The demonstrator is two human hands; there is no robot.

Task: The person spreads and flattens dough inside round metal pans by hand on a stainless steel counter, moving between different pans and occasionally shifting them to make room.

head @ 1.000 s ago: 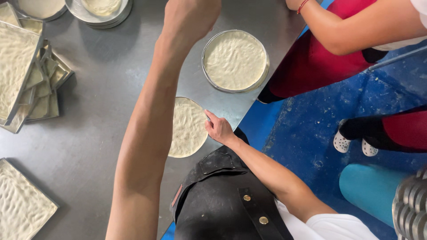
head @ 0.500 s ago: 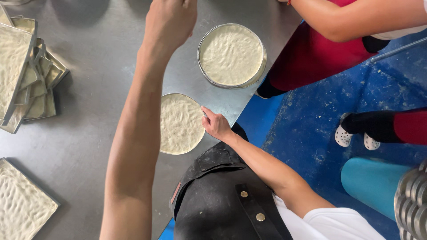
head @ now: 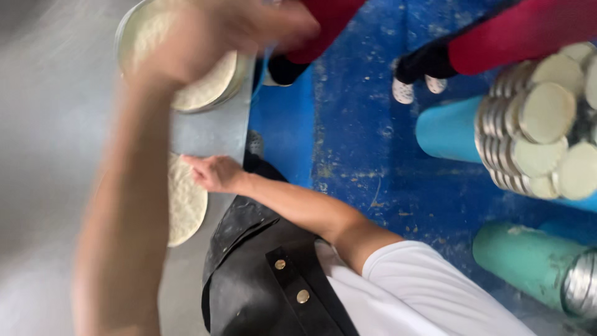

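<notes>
My view has swung hard to the right since a moment ago: the square trays that sat at the left of the table are out of frame, and the blue floor (head: 348, 124) now fills the middle, so the work sits at the left edge and is smeared by motion. My left hand (head: 205, 37) has travelled across to the round tin (head: 186, 62), where half a second ago it was reaching further up the steel table (head: 211, 134); it is over the tin's dough, but the blur is too heavy for me to tell how far the fingers are spread or whether they grip anything. My right hand (head: 214, 174) stays where it was, fingers loosely open and flat, tips touching the near edge of the loose dough disc (head: 183, 202), holding nothing. That disc lies bare on the table just in front of my black apron (head: 261, 280); it is pale, thin, matte and dimpled. To the right, stacks of shiny round tins (head: 541, 130) lie on their sides on teal cylinders (head: 444, 130).
</notes>
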